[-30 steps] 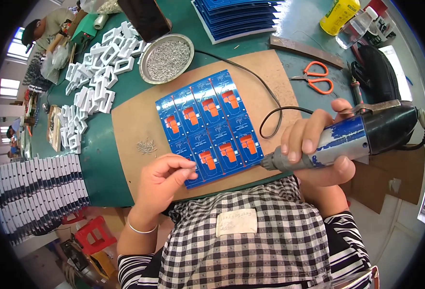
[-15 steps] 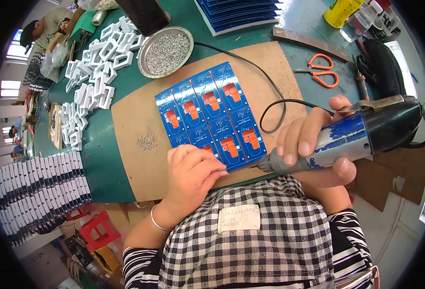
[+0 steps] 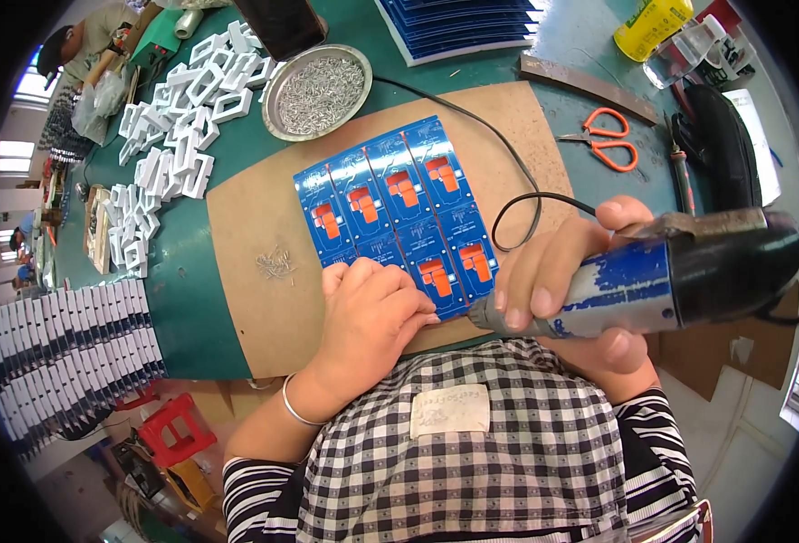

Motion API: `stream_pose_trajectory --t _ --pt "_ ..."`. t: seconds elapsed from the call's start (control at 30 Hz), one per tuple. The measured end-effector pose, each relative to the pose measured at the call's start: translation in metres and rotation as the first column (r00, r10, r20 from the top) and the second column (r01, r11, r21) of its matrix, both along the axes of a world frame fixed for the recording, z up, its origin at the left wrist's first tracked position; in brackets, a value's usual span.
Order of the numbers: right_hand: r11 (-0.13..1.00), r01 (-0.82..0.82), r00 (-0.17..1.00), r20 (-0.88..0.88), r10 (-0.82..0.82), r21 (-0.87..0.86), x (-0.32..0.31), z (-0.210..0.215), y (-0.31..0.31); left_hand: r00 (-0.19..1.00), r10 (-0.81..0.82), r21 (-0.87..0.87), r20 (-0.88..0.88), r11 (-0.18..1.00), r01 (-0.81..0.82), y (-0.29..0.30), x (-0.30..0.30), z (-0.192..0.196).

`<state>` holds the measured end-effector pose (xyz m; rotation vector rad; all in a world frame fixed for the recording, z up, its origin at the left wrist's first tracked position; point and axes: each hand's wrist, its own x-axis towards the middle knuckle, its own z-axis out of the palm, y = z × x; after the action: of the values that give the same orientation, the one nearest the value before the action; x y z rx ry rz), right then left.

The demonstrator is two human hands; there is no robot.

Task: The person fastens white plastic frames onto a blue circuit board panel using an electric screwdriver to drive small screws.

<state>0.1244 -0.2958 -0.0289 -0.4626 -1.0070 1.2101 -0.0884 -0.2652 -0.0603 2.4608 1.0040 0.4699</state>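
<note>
Our right hand (image 3: 567, 271) has its fingers wrapped tight around the power screwdriver (image 3: 653, 285), tip at the blue panel's (image 3: 399, 213) near edge. Our left hand (image 3: 372, 312) lies flat on that panel, fingers curled, gripping nothing. We judge fastening is underway, though we cannot tell which boards are done.

Blue-orange circuit panel (image 3: 398, 214), orange scissors (image 3: 609, 138), green table (image 3: 182, 299)

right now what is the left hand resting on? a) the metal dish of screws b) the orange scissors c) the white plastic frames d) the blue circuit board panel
d: the left hand lies on the near edge of the blue circuit board panel, far from the scissors, dish and frames.
</note>
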Motion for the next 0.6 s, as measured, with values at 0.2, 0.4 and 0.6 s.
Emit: stream_pose_trajectory --t 0.2,0.4,0.6 --pt "0.984 -0.1 0.99 0.118 0.083 0.15 -0.003 -0.004 0.011 0.994 -0.004 -0.001 0.107 1.0 0.004 0.002 -0.003 -0.008" --pt "0.949 -0.236 0.948 0.264 0.177 0.211 -0.006 -0.003 0.017 0.988 -0.027 0.035 0.152 0.999 0.021 0.003 -0.005 -0.012" --pt "0.957 -0.234 0.908 0.392 0.15 0.174 -0.017 0.005 0.016 0.982 -0.032 0.059 0.185 0.998 0.022 0.002 -0.007 -0.017"
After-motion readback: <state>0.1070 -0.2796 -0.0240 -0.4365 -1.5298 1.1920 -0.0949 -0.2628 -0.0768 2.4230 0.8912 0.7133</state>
